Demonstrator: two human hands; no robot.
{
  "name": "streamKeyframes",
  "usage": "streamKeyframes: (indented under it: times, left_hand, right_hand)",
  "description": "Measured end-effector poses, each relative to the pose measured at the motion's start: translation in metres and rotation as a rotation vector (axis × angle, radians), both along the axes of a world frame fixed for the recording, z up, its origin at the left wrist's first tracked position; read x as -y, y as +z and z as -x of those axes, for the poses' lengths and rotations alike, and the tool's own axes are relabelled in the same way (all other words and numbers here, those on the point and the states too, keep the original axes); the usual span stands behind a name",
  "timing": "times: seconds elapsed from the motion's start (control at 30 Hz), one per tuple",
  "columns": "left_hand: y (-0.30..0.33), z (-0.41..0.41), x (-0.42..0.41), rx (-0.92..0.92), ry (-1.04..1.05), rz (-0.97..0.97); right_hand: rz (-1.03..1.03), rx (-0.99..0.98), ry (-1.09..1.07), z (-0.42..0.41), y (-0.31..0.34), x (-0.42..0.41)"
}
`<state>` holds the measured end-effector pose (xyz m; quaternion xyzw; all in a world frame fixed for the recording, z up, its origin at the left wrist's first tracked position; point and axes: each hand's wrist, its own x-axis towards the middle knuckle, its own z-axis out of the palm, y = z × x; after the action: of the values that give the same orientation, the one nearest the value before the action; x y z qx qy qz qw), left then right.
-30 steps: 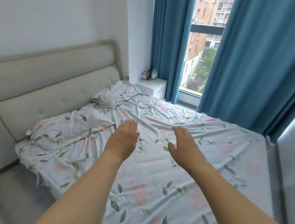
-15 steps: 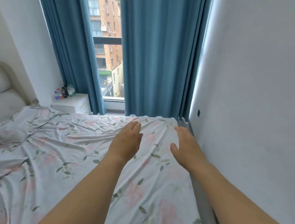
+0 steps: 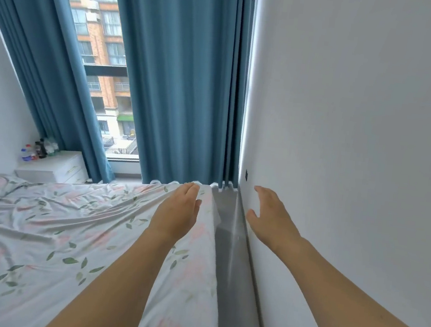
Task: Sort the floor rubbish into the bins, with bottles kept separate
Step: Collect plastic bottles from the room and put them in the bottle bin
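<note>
Both hands, left (image 3: 177, 210) and right (image 3: 270, 218), hover spread and holding nothing over the bed (image 3: 41, 224) and the floor strip (image 3: 230, 235) by the wall, with no rubbish or bins in view (only bottles (image 3: 37, 149) on the far nightstand (image 3: 55, 166)), so sorting seems unstarted.

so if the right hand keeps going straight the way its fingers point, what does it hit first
Probably the white wall: the right hand hangs open close beside it, fingers pointing forward and up towards the corner by the blue curtain. Depth is unclear.
</note>
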<state>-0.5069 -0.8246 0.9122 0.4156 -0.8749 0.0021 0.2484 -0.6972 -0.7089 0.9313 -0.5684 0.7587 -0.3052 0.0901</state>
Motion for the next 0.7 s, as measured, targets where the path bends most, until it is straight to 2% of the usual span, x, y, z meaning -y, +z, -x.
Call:
streamKeyframes:
  times: [0.23, 0.47, 0.7]
  left_hand:
    - [0.013, 0.060, 0.017, 0.032, 0.020, -0.042]
    - [0.031, 0.116, 0.064, -0.024, 0.025, -0.039]
    - [0.036, 0.176, 0.174, -0.012, 0.040, -0.012]
  right_hand:
    - [0.023, 0.041, 0.003, 0.061, 0.009, 0.018]
    - [0.057, 0.052, 0.032, 0.108, 0.028, 0.070]
    - [0.021, 0.026, 0.062, 0.167, 0.025, 0.176]
